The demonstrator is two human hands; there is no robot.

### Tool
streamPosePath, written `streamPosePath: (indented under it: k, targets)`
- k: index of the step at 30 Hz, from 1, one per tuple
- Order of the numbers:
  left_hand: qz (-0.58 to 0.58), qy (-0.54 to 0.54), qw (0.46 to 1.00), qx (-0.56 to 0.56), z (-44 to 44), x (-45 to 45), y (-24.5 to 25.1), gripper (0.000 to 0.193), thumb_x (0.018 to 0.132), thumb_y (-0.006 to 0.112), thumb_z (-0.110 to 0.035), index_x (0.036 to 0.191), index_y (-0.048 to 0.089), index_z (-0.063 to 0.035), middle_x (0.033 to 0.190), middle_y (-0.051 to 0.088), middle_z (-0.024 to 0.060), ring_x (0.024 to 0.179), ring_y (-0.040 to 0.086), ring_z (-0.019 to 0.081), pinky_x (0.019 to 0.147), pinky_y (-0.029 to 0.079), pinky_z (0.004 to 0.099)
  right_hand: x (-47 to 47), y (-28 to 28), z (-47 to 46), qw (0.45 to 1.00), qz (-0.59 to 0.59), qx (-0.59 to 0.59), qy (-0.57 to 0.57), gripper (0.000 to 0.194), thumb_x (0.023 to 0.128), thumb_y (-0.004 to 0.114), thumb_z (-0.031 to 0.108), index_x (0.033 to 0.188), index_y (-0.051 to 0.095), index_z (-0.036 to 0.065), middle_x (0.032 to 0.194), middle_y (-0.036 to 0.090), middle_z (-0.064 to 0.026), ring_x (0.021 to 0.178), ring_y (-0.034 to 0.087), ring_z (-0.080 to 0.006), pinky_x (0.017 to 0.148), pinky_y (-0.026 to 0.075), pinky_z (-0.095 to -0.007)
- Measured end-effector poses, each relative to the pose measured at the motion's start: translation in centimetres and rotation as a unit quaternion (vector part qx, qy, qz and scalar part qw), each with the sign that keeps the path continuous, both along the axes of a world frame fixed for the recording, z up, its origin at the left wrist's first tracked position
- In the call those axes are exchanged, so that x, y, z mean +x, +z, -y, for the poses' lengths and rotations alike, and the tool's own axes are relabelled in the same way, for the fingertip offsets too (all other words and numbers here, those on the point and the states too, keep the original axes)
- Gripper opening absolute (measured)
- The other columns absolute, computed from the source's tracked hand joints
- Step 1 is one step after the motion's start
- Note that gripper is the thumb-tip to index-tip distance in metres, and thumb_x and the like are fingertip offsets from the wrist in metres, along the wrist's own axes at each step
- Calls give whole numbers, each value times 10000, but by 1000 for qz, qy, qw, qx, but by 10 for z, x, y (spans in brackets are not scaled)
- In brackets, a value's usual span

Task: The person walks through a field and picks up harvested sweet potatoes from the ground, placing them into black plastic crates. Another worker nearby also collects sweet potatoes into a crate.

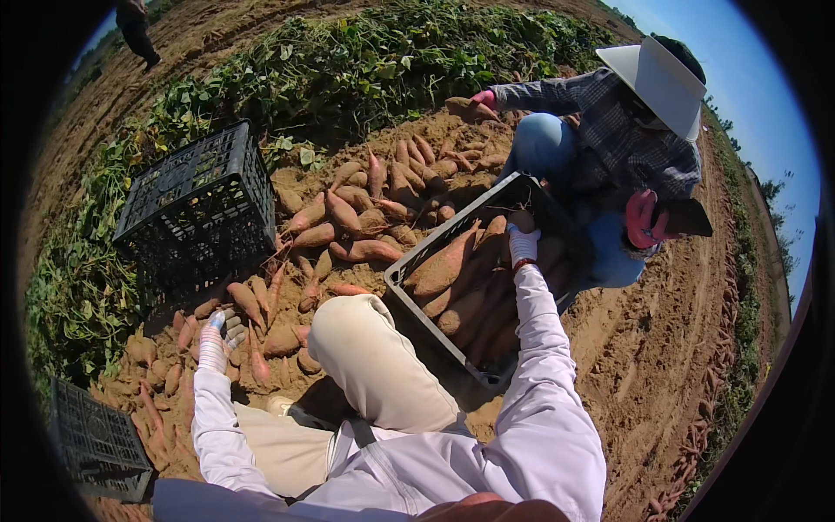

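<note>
My right hand (524,243), in a pale glove, is inside the black plastic crate (425,326) and grips a soil-covered sweet potato (522,220), of which one rounded end shows. Large sweet potatoes (447,267) lie in the crate under and beside that hand. On my left, my gloved left hand (227,328) hovers low at the pile on the ground, fingers apart and nothing seen in them. Closest to it are a long reddish sweet potato (246,301) and several others. A heap of sweet potatoes (352,209) spreads on the soil before my knees.
A co-worker (642,124) in a checked shirt crouches across the crate, one gloved hand on a sweet potato (473,109). Overturned black crates stand at the left (196,202) and lower left (98,437). Green vines (365,72) line the far side. Another person (136,32) stands far off.
</note>
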State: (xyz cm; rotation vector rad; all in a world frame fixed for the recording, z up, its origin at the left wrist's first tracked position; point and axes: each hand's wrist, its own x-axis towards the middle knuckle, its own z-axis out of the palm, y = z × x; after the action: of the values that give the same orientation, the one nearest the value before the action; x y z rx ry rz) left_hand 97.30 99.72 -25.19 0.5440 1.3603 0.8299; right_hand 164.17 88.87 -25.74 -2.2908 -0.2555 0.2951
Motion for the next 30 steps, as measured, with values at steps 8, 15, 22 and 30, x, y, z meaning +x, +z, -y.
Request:
streamPosePath:
  k: [8, 15, 22, 30]
  targets:
    - [-47, -26, 998, -38, 32, -6, 3, 425, 872, 591, -305, 1179, 530, -17, 893, 625, 99, 668, 605, 192, 592, 547, 319, 5, -75, -91, 953, 119, -247, 128, 681, 884, 478, 238, 1485, 161, 203, 1542, -1, -191, 1367, 189, -461, 1104, 240, -475]
    - [-72, -38, 997, -19, 59, -24, 44, 315, 894, 584, -282, 1114, 579, -56, 919, 649, 80, 757, 643, 201, 651, 562, 333, -7, -51, -73, 927, 182, -218, 246, 675, 837, 534, 260, 1419, 276, 36, 1404, 334, -255, 1272, 358, -398, 1042, 312, -459]
    - [-9, -42, 999, 23, 33, -11, 59, 295, 928, 550, -248, 1150, 566, -55, 934, 642, 57, 726, 621, 164, 617, 532, 276, -129, 54, -60, 767, 364, 163, 504, 272, 816, 564, -30, 1073, 623, 38, 1075, 623, -151, 1027, 579, -308, 906, 467, -382]
    - [-221, -130, 947, 194, -22, 17, 47, 253, 916, 565, -273, 1074, 600, -77, 1006, 642, 106, 908, 614, 208, 807, 485, 346, -335, 76, -205, 605, 297, 110, 730, 376, 809, 599, 63, 1181, 551, 32, 1213, 545, -215, 1128, 514, -387, 968, 430, -429]
